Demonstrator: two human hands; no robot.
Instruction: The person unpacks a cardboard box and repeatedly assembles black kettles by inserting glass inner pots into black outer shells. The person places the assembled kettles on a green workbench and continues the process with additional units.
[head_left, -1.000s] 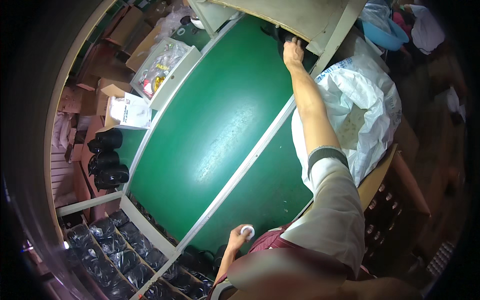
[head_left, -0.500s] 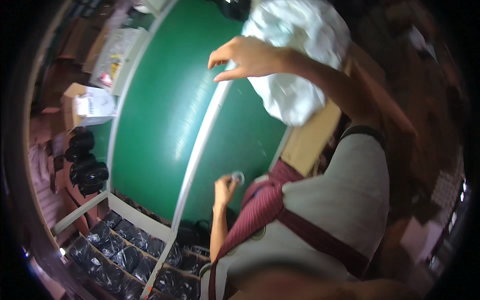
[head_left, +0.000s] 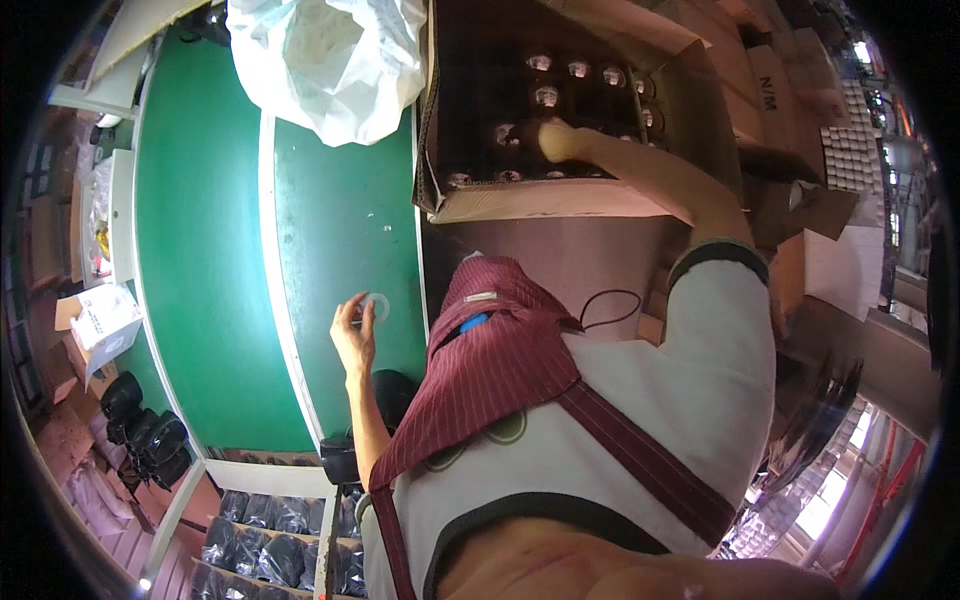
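My left hand point(head_left: 352, 338) points forward, thumb and fingers pinched. My right forearm point(head_left: 645, 172) reaches forward and inward, elbow bent; my right hand point(head_left: 532, 138) lies in shadow, fingers indistinct.

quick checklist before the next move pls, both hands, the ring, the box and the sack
1. White ring held in the left hand: ok, pinched at its edge.
2. Right hand at the cardboard box: ok, it is inside the open top.
3. Right hand's grip: cannot tell, its fingers are lost in the dark interior.
4. Box contents well lit: not ok, mostly shiny tops show against the dark.
5. White sack away from the left hand: ok, there is a gap between them.
6. Black item free of the left forearm: cannot tell, they look close.
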